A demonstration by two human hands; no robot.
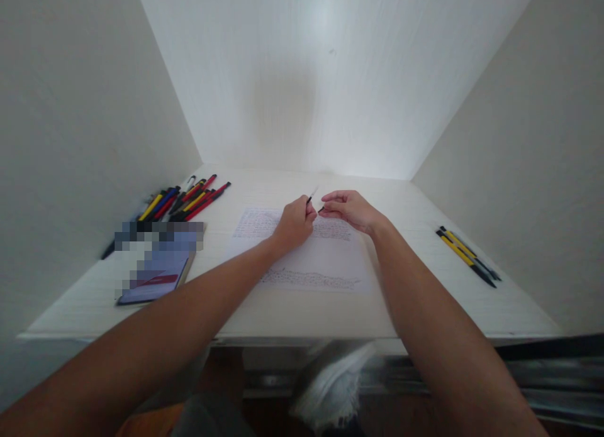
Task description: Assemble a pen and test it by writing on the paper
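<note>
Mid-frame, the left hand (296,224) curls closed round a slim pen piece (313,193) — pale end up, apparently for steadiness — while the right hand (348,209) pinches a small dark piece (321,209), other fingers loose, above the written sheet (325,259).

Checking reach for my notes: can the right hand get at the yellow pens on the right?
Probably yes: no object shows between the right hand and the yellow pens, which lie uncovered on the desk. It seems to pinch a small dark piece, though, so it may not be free.
</note>
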